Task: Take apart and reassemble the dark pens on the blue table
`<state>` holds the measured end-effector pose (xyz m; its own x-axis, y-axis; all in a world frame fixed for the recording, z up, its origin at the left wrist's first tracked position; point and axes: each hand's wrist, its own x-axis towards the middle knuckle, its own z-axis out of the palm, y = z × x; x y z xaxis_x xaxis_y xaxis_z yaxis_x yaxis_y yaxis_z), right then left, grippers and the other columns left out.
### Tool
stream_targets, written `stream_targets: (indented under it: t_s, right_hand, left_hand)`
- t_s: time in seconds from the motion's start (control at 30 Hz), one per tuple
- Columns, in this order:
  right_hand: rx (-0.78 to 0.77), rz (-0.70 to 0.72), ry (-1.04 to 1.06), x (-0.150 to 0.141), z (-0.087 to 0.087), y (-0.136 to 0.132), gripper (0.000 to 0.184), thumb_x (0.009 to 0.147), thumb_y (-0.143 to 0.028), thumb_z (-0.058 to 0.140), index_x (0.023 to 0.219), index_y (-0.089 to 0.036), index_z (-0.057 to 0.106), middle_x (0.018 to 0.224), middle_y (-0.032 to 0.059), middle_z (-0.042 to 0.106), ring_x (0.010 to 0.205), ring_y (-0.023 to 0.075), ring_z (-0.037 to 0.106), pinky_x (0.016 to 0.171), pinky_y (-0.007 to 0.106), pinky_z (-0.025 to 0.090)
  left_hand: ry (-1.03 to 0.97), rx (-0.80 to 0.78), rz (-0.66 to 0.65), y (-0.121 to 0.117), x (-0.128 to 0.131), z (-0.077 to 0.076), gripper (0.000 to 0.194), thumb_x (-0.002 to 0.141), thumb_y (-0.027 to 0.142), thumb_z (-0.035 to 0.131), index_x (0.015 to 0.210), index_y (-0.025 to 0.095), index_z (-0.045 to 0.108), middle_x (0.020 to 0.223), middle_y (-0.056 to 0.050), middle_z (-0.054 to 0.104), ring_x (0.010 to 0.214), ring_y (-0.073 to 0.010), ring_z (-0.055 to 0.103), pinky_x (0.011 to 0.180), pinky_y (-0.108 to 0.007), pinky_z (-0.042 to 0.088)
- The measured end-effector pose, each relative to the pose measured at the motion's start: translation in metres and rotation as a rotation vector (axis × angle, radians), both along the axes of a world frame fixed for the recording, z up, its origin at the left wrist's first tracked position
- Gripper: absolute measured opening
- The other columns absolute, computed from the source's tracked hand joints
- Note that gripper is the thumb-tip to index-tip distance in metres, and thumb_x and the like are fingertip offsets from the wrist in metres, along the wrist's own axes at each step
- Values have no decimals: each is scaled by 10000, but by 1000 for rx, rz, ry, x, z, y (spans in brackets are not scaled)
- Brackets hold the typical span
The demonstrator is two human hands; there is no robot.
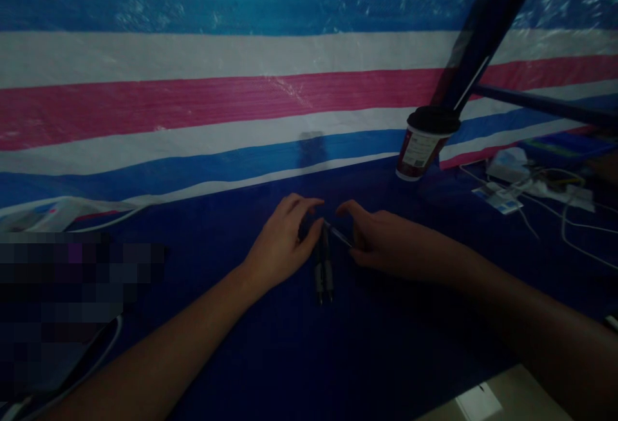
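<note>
On the dark blue tabletop [270, 356], two slim pens [324, 273] lie side by side, their tips pointing toward me. A third pen [338, 234] slants between my hands; its right end runs into the curled fingers of my right hand [379, 237], which grips it. My left hand [284, 234] is to the left of the pens with thumb and fingers apart. Its thumb tip is close to the far end of the slanted pen; whether they touch I cannot tell. The dim light hides finer details of the pens.
A lidded paper cup [423, 144] stands at the back right near a dark post [483, 41]. White cables and small items [535, 186] clutter the right side. A striped plastic sheet [203, 105] hangs behind the table. A pixelated area covers the left.
</note>
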<state>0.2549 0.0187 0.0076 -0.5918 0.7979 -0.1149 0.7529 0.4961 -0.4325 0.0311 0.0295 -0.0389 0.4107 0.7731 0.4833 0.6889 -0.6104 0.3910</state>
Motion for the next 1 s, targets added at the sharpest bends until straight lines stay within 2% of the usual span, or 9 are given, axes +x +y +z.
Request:
stream_targets:
  t_s: [0.1,0.2,0.3,0.4,0.53,0.63,0.83,0.9,1.0]
  right_hand:
    - [57,41,152,5,4,5,586,874,-185,606,1417,-174,388,878,27,724,726,171,670,632,246,431]
    - [129,60,215,10,6,10,571,904,-210,592,1430,-180,371,937,38,726,758,173,667,664,251,448]
    - [179,49,95,12,4,14,454,936,-213,539,1376,-163,441,977,87,729,826,210,688,705,281,453]
    - [176,12,-62,11,0,17,349,952,-213,502,1295,-150,499,993,128,735,867,250,708,716,307,449]
    - [230,-66,-172,5,-5,19,324,960,-282,514,1255,-149,498,984,145,748,827,273,720,654,312,423]
    - [327,-121,-265,1,-6,20,301,989,-289,468,1256,-150,488,916,139,761,757,289,726,586,311,366]
    - [515,-6,-392,-1,-14,24,321,1061,-262,321,1319,-129,457,767,117,747,641,278,708,511,300,252]
    - [538,43,-429,-2,-17,25,333,1053,-224,326,1338,-110,457,763,126,746,639,277,708,510,297,241]
    - [565,51,-437,-4,-19,26,365,1069,-279,312,1338,-102,484,760,151,745,660,286,705,533,294,263]
  left_hand:
    - [100,102,-104,0,-1,4,307,994,261,551,1289,185,586,1245,-120,596,1166,-265,540,986,-445,471]
    - [205,130,-118,-1,-3,8,184,1033,293,503,1117,183,625,1111,-93,645,1057,-252,561,903,-410,464]
    - [280,166,-85,-1,-3,10,214,1054,319,471,1037,181,634,992,-70,667,968,-244,569,818,-381,434]
    - [327,222,-81,-3,-3,9,222,1045,319,494,1048,162,651,982,-79,680,941,-249,572,795,-374,415]
    - [403,338,-91,-4,0,10,238,1048,290,479,1089,139,659,926,-87,683,878,-250,573,752,-365,399]
    - [485,412,-73,-6,4,12,274,1064,282,431,1014,149,665,853,-77,667,829,-245,567,722,-362,386]
    - [675,300,-2,-14,11,18,278,1059,307,440,940,166,647,825,-83,658,859,-263,583,736,-370,401]
    - [704,237,2,-18,12,20,285,1055,312,445,932,156,648,819,-89,659,856,-267,593,743,-375,413]
    - [688,143,-14,-20,14,21,325,1064,316,415,941,140,659,832,-101,672,847,-260,614,762,-378,434]
